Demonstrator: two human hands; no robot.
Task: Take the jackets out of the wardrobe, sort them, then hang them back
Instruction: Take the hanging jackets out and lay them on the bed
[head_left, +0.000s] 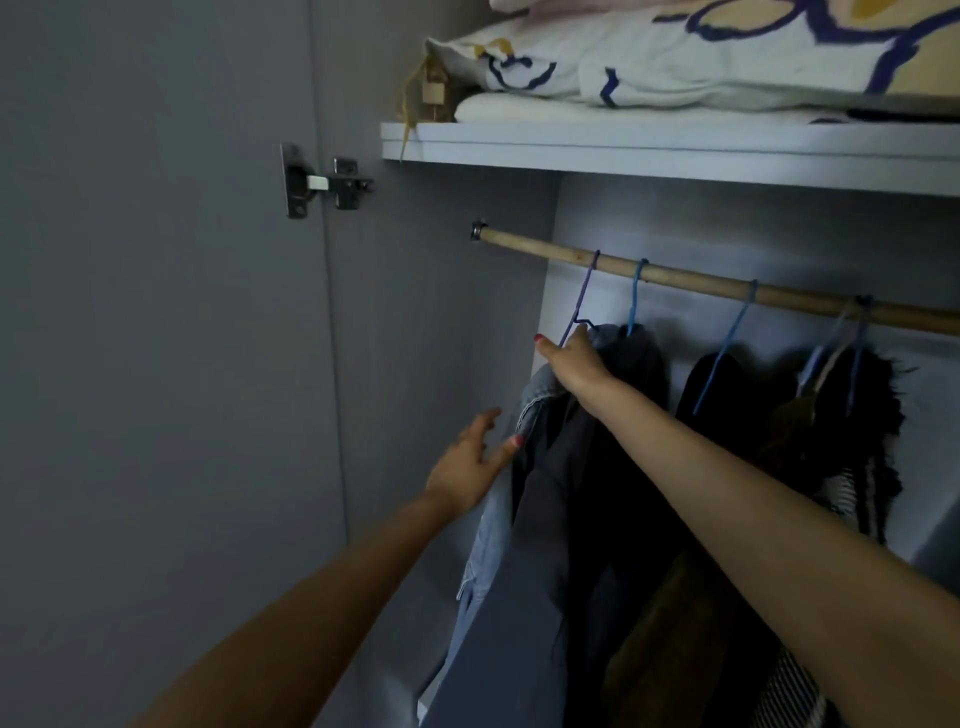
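Two hands at frame centre: right hand (576, 358) grips the purple hanger (582, 301); left hand (467, 462), grip open, touches the denim jacket (498, 571).

Wooden wardrobe rail (691, 278): five wire hangers hooked on, carrying denim jacket (498, 545) and dark garments. Upper shelf (623, 148): folded patterned bedding (701, 52), white folded linen (545, 109).

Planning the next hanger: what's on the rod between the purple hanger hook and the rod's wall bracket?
Nothing. In the head view the wooden rod runs bare from the wall bracket to the purple hanger, the leftmost hook, which the right hand grips lower down.
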